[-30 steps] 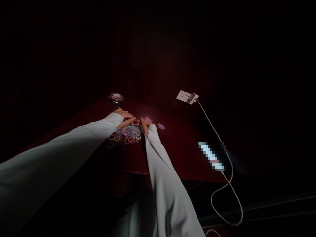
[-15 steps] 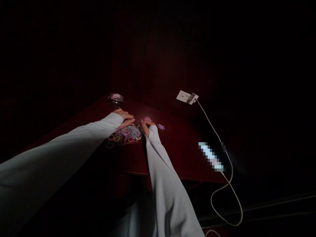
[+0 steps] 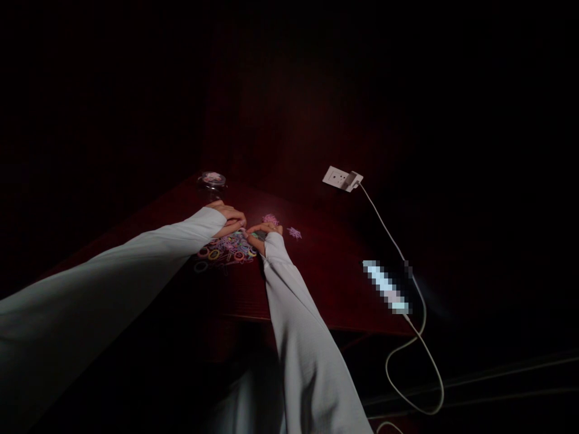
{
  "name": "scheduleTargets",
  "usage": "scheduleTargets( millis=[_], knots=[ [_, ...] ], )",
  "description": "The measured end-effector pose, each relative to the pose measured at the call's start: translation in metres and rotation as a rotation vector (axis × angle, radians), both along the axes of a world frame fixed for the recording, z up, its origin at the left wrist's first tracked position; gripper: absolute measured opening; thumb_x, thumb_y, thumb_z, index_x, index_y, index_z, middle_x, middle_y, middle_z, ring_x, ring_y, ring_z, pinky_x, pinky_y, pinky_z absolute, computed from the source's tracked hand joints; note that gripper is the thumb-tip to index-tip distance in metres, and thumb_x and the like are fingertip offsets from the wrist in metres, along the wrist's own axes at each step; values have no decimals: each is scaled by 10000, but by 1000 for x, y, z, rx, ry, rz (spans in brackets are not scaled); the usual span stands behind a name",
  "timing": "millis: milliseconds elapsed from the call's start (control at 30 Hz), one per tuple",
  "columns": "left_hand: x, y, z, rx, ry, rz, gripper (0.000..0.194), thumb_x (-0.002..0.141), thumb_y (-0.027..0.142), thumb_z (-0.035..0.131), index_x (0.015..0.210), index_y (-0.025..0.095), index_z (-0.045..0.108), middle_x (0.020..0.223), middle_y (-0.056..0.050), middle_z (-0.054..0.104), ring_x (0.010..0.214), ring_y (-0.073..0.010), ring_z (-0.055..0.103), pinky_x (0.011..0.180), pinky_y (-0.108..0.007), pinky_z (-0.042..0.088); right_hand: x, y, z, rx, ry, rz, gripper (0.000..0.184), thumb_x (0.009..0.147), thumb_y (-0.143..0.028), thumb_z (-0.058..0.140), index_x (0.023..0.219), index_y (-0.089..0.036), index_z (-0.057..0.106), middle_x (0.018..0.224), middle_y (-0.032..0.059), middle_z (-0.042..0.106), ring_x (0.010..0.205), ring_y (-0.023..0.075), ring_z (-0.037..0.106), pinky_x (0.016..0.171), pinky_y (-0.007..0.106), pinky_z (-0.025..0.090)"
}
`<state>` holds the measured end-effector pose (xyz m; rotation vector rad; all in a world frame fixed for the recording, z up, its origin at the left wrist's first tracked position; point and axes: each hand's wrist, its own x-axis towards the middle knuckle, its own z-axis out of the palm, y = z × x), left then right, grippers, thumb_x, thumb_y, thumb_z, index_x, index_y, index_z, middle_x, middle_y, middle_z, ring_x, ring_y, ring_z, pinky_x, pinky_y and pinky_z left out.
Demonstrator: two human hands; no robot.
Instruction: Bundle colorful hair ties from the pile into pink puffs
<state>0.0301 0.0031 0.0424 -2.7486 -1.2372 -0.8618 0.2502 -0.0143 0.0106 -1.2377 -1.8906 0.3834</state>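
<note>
A loose pile of small colourful hair ties (image 3: 226,247), with several larger rings among them, lies on the dark red table (image 3: 307,271). Over the pile's far edge is my left hand (image 3: 230,218), its fingers closed in a pinch. My right hand (image 3: 265,234) reaches in from the right side of the pile, thumb and finger closed close to the left fingertips. What either pinch holds is too small and dim to make out. Just beyond my right hand lies a pink cluster of small bands (image 3: 270,219), and a purple cluster (image 3: 294,232) sits to its right.
A clear round jar (image 3: 211,188) with a printed lid stands behind my left hand. At the right, a white wall socket (image 3: 340,178) holds a plug, whose white cable (image 3: 384,228) runs down to a blurred bright device (image 3: 386,286) near the table edge. The surroundings are very dark.
My right hand has shifted left, bringing its fingertips to the left hand's fingertips above the pile. The pink cluster shows more fully. My left hand has barely moved.
</note>
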Motion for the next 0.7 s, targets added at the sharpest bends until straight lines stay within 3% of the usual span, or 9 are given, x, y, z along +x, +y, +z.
scheduleTargets(
  millis=[300, 433, 567, 700],
  knots=[
    [-3, 3, -2, 6, 13, -31, 389, 1109, 406, 423, 1023, 235, 762, 896, -11, 791, 937, -196, 717, 927, -337, 388, -1, 2, 4, 48, 83, 37, 399, 989, -597, 705, 891, -233, 835, 943, 48, 757, 1053, 243, 643, 1095, 429, 498],
    [-2, 7, -7, 36, 10, -87, 403, 1123, 400, 402, 1061, 229, 761, 997, -35, 816, 965, -197, 724, 923, -337, 397, -3, -2, 5, 49, 173, 43, 325, 1000, -507, 711, 884, -225, 821, 894, 39, 743, 1011, 242, 657, 1098, 446, 506],
    [-1, 7, -6, 37, 1, -136, 391, 1127, 397, 399, 1060, 221, 741, 996, -43, 814, 992, -204, 727, 921, -337, 408, -3, -5, 8, -20, 257, 37, 228, 957, -427, 741, 934, -222, 838, 904, 33, 735, 1031, 247, 670, 1039, 406, 531],
    [0, 4, -3, 63, -25, -121, 384, 1123, 388, 398, 1020, 209, 721, 992, -54, 805, 986, -212, 719, 912, -339, 409, -2, -4, 11, -73, 251, -9, 337, 957, -541, 712, 969, -234, 851, 919, 34, 722, 1022, 233, 665, 943, 338, 538]
  ],
)
